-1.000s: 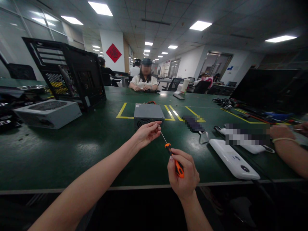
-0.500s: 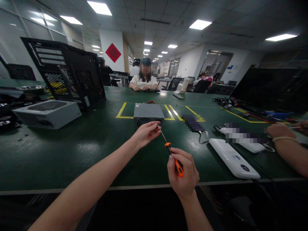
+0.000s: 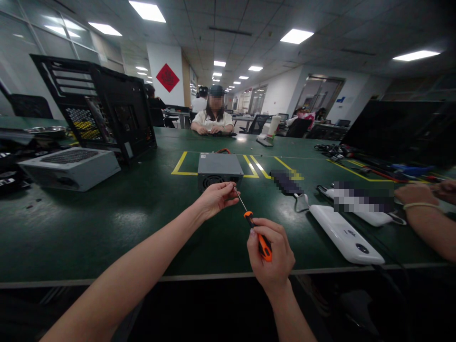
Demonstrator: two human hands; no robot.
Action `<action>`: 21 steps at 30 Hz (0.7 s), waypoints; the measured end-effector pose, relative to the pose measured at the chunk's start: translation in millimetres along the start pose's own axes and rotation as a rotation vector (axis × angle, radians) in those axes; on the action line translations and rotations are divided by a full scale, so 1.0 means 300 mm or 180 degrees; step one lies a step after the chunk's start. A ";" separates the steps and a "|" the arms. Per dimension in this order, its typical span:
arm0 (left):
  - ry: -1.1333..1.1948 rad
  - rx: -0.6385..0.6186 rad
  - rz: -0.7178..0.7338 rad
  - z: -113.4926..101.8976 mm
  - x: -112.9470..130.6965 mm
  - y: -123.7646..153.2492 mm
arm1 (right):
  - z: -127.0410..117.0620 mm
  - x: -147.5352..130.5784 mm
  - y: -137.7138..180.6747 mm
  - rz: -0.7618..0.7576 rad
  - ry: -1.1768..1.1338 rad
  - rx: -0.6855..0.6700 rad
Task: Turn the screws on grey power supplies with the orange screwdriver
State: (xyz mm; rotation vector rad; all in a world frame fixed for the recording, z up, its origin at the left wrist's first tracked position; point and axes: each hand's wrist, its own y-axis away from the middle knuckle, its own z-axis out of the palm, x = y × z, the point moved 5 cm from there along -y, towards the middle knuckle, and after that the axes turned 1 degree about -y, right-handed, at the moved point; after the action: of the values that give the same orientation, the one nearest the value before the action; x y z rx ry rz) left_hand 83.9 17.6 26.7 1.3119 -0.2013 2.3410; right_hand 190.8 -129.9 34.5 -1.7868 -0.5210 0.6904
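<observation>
Orange-and-black screwdriver [image 3: 264, 248] held above the green table's [image 3: 142, 242] near edge, shaft toward 11 o'clock. Right hand [image 3: 274, 259] wrapped around handle. Left hand [image 3: 218, 198] at tip, fingertips bunched; cannot tell what they pinch. Grey power supply [image 3: 221, 165] beyond, 11 o'clock. White device [image 3: 342, 232], 3 o'clock. Black computer case [image 3: 137, 107], 10 o'clock.

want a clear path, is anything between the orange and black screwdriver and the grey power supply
Yes: the left hand, at the tip of the screwdriver, is in between, hiding some of the lower front of the power supply. Nothing else visible is.
</observation>
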 end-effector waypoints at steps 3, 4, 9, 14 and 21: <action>-0.0064 -0.0088 -0.0070 -0.007 -0.006 -0.004 | 0.004 0.008 -0.003 0.0100 -0.0043 -0.0060; -0.0063 -0.0128 -0.0083 -0.009 -0.008 -0.006 | 0.006 0.010 -0.004 0.0111 -0.0041 -0.0084; 0.0025 -0.0229 0.0052 -0.016 -0.008 -0.013 | 0.009 0.006 -0.002 0.0081 0.0003 -0.0108; -0.0037 -0.0003 0.0008 -0.042 -0.024 -0.028 | 0.004 0.011 0.000 0.0119 0.0108 -0.0037; -0.0525 0.0355 -0.0199 -0.092 -0.063 -0.061 | 0.016 0.075 -0.066 0.0238 0.0499 -0.0308</action>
State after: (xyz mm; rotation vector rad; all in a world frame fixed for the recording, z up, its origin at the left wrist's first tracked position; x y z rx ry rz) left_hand 79.3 37.1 -5.6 1.5438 -0.0801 2.2206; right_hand 203.9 -105.9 47.9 -1.9411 -0.3893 0.5785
